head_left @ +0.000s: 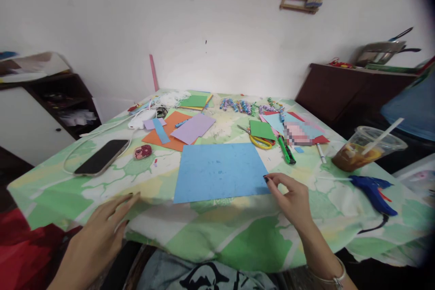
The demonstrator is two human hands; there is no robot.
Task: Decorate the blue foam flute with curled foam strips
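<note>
A blue sheet of paper (220, 170) lies flat on the flowered tablecloth in front of me. At its right edge, near the front corner, my right hand (288, 195) has thumb and forefinger closed together on the paper. My left hand (103, 224) is at the table's front edge, left of the sheet and apart from it, with fingers stretched out and nothing held. Just behind the sheet are yellow-handled scissors (261, 142), partly under a green paper piece (262, 130). A green utility knife (286, 149) lies beyond the right corner.
On the left lie a phone (103, 157) with a white cable and a small red case (142, 152). Orange (176, 122) and purple paper (195, 128) lie farther back, before curled paper strips (243, 106). Rightward are an iced drink cup (365, 149) and a blue glue gun (372, 195).
</note>
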